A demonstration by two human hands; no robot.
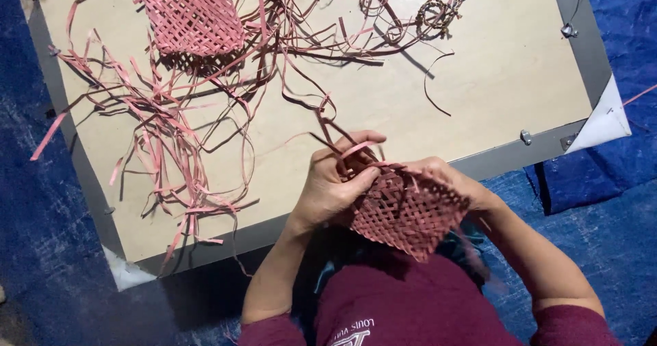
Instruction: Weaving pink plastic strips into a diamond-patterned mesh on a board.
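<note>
A small pink woven lattice piece [409, 212] is held over my lap, just off the board's near edge. My left hand [335, 182] grips its left top edge, thumb and fingers pinching loose pink strips [332, 128] that stick up from the weave. My right hand [445, 178] holds the piece's upper right side, fingers partly hidden behind the weave. Both hands are closed on the same piece.
A pale wooden board [479, 65] with a grey frame lies on blue fabric [41, 250]. On it sit another pink woven piece [191, 14] at top left, a tangle of loose pink strips [164, 134] and a small braided coil [434, 10].
</note>
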